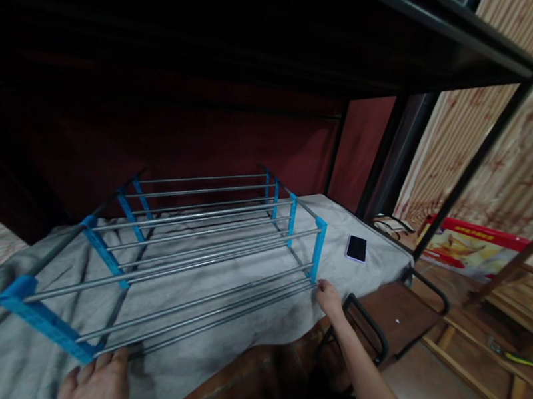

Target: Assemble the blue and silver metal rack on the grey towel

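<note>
A shoe rack of grey metal tubes (197,256) with blue plastic connectors (54,324) lies on its side across a grey cloth (223,348). My left hand (98,382) is at its near left corner, fingers closed over the tube end beside the blue connector. At the near right corner, my right hand (329,297) pinches the lower end of another blue connector (317,251). The undersides of my left fingers are partly hidden. Right of the rack, a phone (356,249) rests on the cloth.
Overhead runs a dark bunk frame (493,43), its post (483,136) slanting down at the right. A brown chair (393,314) with black arms stands against the bed's edge. Beyond are a red box (476,246) and wooden frames (496,377) on the floor.
</note>
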The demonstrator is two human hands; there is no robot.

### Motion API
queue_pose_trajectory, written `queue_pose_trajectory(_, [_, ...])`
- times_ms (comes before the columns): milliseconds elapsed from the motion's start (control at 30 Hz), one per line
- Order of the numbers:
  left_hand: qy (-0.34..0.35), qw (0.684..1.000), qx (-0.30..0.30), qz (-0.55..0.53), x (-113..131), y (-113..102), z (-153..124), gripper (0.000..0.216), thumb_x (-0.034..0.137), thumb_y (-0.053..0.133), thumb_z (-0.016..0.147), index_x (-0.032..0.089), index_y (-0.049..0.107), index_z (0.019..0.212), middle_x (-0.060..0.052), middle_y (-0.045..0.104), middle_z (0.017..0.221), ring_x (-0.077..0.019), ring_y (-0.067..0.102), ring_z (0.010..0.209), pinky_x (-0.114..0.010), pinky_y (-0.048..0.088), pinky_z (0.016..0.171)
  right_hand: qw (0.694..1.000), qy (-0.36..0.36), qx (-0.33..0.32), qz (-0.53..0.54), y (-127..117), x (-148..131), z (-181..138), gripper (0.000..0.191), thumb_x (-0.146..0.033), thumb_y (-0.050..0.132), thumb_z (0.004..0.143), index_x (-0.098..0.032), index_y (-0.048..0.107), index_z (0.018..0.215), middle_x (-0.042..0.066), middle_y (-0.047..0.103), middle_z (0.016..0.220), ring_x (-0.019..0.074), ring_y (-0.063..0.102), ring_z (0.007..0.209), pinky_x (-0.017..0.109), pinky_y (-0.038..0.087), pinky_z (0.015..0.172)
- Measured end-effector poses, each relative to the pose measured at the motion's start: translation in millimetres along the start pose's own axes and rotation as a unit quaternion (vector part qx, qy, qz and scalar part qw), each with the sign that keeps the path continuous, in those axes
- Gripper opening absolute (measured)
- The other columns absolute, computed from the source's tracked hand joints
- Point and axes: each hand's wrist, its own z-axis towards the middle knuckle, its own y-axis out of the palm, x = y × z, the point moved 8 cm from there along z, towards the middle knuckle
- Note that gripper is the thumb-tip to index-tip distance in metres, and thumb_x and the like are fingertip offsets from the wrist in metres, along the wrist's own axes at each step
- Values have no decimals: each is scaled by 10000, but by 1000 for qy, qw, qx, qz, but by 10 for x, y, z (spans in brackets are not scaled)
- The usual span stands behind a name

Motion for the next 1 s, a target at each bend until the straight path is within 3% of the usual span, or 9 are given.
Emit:
queue_pose_trajectory(200, [89, 993, 16, -73, 351, -23, 21, 448, 90, 327, 878, 151, 658, 1174, -105, 687, 1153, -244, 607, 1081, -414, 359, 1045, 1000, -19, 8, -10, 44, 0, -58, 499, -16, 386, 749, -80, 561, 1212, 146, 657, 1099, 173, 596, 1042, 239, 409, 881])
queue_pose_trajectory(367, [170, 982, 12, -79, 743, 127, -136, 633, -39, 334, 780, 233, 598, 1288, -45, 615, 1329, -191, 540, 1249, -381, 320, 1148, 999, -22, 8, -36, 72, 14, -24, 511, -30, 376, 769, -43, 512, 1262, 184, 631, 1117, 193, 602, 1053, 246, 418, 878])
queue_pose_trajectory(533, [155, 986, 7, -61, 829, 249, -304, 733, -87, 305, 744, 202, 507, 1386, -97, 482, 1476, -211, 417, 1380, -402, 301, 1183, 997, -35, -9, -61, 115, -19, -76, 552, -31, 392, 754, -60, 463, 1302, 186, 615, 1116, 204, 612, 1042, 270, 423, 886])
queue_pose_trajectory(867, [112, 990, -75, -40, 906, 267, -385, 824, -120, 259, 698, 165, 398, 1459, -139, 357, 1551, -227, 308, 1434, -455, 287, 1184, 986, -115, -56, -102, 171, -157, -272, 601, -48, 355, 758, -2, 388, 1356, 243, 586, 1176, 276, 602, 1124, 341, 448, 937])
queue_pose_trajectory(1000, [96, 988, -108, -63, 937, 293, -389, 796, -84, 288, 707, 137, 379, 1467, -150, 323, 1567, -252, 254, 1456, -469, 272, 1181, 981, -133, -69, -125, 191, -130, -233, 569, -63, 301, 801, -4, 370, 1363, 246, 593, 1164, 283, 635, 1055, 369, 454, 922])
